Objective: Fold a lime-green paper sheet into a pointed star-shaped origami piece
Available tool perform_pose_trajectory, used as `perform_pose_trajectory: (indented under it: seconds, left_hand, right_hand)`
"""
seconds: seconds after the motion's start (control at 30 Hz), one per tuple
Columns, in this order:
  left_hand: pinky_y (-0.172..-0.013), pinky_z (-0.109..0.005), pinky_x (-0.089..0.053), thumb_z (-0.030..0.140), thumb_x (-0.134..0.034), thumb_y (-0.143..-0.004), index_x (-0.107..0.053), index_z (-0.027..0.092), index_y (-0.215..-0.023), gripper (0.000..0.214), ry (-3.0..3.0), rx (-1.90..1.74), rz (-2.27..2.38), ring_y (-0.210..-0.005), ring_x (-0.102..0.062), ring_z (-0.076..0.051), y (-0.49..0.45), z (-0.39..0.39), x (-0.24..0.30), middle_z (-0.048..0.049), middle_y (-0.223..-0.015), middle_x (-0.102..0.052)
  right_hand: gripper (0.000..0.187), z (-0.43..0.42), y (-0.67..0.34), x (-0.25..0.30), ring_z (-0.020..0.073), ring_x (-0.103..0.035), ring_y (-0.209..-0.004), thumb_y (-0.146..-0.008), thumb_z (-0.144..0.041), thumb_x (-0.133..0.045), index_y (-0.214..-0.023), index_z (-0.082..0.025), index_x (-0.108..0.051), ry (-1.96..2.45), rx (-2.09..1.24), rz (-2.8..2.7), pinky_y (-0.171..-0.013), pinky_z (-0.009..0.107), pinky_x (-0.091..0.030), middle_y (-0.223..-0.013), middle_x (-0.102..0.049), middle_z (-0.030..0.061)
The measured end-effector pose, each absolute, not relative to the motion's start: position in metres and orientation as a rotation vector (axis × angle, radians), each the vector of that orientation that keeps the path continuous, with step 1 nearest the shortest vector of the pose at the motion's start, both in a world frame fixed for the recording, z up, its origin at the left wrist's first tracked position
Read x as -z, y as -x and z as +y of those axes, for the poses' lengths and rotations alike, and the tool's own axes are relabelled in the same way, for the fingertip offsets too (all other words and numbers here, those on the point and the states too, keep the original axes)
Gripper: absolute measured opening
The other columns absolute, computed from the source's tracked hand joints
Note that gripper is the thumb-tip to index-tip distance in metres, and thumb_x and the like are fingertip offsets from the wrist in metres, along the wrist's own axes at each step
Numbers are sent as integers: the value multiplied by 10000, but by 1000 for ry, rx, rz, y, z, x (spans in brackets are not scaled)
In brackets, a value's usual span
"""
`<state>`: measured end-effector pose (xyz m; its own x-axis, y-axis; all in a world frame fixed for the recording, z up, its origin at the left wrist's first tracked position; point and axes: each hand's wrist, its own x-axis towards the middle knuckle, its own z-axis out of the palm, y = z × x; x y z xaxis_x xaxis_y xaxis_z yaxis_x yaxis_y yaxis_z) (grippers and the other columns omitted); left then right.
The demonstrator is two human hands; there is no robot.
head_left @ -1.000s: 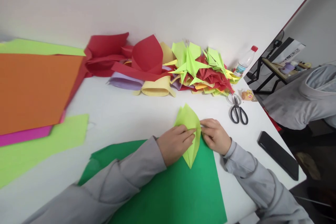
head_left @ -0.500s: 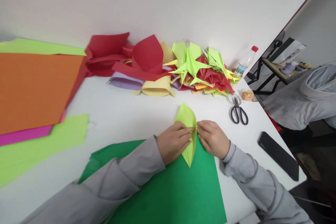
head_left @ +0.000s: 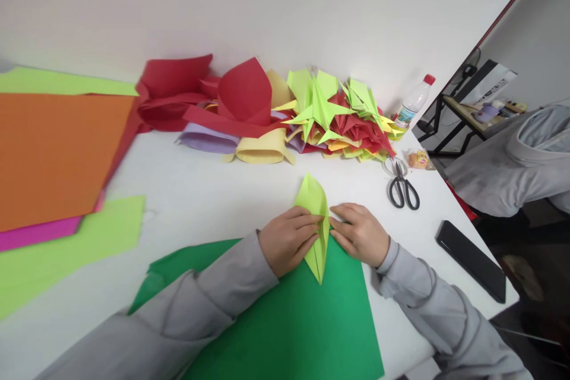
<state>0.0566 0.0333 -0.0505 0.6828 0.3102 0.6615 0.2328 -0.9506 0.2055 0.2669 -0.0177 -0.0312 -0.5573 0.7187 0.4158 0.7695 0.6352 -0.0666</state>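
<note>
A lime-green folded paper (head_left: 310, 195), long and pointed at both ends, stands partly raised on a large dark green sheet (head_left: 303, 326). From the left, my left hand (head_left: 291, 238) grips it at the middle, fingers laid across its face. My right hand (head_left: 361, 235) is beside its right edge, fingers stretched and slightly apart with nothing seen between them. Whether those fingertips still touch the edge is hard to tell. The thumb of my left hand is hidden.
Folded paper stars (head_left: 318, 110) and curled red paper (head_left: 244, 92) line the wall. Orange sheets (head_left: 53, 154) lie left. Scissors (head_left: 404, 190), a bottle (head_left: 414, 102), a snack packet (head_left: 418, 159) and a black phone (head_left: 472, 261) are right. Another person's grey sleeve (head_left: 490, 166) shows beyond the table edge.
The fingers of my right hand have loosened and spread a little at the paper's edge. My left hand keeps its hold. The whole view has shifted slightly.
</note>
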Motion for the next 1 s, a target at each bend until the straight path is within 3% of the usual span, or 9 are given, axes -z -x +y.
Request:
perform_pose_trajectory:
  seconds: [0.57,0.7,0.87,1.0]
  left_hand:
    - [-759,-332,-545,83,-490,-860,-652,120,-792,180,-2750,-1231,432,-805,-580,-201,-58,34,47,-118,-885,-702]
    - [-730,-324,-549,73,-482,-861,-620,125,-862,148,-2687,-1298,478,-779,-597,-191,-56,34,46,-113,-860,-696]
    - [-720,-334,-535,237,-430,-938,-550,120,-1021,187,-2581,-1202,729,-797,-619,-203,-54,31,53,-112,-871,-649]
    - [-634,-305,-518,417,-465,-917,-529,157,-980,275,-2467,-1134,836,-730,-613,-191,-56,31,59,-62,-802,-626]
  right_hand:
    - [192,-19,-258,23,242,-619,-985,-905,-181,-505,-969,-98,-666,984,281,-2433,-855,399,-521,-984,-715,118]
    - [182,-17,-260,24,228,-622,-980,-906,-183,-503,-954,-119,-667,914,265,-2444,-851,392,-520,-971,-719,109]
    - [181,-18,-257,21,226,-635,-937,-901,-193,-507,-927,-123,-673,886,307,-2479,-848,399,-509,-950,-725,103]
    - [169,-20,-254,19,216,-639,-914,-891,-192,-514,-915,-138,-672,828,287,-2493,-846,389,-501,-902,-730,84]
